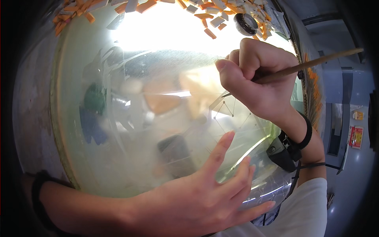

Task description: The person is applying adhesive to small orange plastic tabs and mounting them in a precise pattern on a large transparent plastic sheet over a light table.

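Note:
My right hand (262, 79) is closed around a thin wooden-handled brush (316, 62). Its dark, pointed tip comes down at a group of fine parallel lines on a clear plastic sheet (237, 144). Thin lines joined by small dots (224, 103) run over the sheet beside the tip. Nearer to me, my left hand (209, 193) spreads its fingers over the sheet and holds nothing. Its index fingertip points toward the dotted pattern. Whether every left finger touches the sheet, I cannot tell. The sheet lies on a glassy, pale green work surface (71, 130).
Many small orange and white blocks (209, 17) lie along the far edge. A roll of tape (245, 24) sits among them. A small black device (281, 152) with a cable is strapped at my right wrist. Strong glare covers the far middle of the surface.

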A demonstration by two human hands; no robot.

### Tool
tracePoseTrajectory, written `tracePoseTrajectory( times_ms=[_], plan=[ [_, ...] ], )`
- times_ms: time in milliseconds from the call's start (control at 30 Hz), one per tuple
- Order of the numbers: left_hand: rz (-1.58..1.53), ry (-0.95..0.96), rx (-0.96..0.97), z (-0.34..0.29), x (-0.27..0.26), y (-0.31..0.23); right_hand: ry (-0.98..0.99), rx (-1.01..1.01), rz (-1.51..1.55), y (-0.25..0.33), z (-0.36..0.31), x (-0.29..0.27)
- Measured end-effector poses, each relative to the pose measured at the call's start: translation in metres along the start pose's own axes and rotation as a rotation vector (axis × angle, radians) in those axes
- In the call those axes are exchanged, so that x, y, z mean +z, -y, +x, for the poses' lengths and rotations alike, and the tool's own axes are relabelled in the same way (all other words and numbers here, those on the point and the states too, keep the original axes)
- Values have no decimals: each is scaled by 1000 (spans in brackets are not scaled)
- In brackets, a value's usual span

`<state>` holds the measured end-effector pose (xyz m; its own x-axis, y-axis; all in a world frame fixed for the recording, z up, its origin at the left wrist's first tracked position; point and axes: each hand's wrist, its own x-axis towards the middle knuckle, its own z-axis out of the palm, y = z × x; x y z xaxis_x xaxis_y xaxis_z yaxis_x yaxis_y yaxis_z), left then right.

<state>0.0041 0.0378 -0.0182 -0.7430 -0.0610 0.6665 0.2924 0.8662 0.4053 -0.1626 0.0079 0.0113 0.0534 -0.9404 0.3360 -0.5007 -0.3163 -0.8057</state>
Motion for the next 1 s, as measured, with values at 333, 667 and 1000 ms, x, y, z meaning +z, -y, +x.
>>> tracePoseTrajectory(
  times_ms=[333, 667, 1000],
  plan=[
    [86, 15, 62, -8, 3, 6, -20, 37, -43, -2, -2, 6],
    [-129, 82, -56, -2, -11, 4, 35, -76, -108, -2, 2, 5],
    [-18, 48, -6, -7, -1, 5, 47, -104, -128, -6, 2, 5]
  ],
)
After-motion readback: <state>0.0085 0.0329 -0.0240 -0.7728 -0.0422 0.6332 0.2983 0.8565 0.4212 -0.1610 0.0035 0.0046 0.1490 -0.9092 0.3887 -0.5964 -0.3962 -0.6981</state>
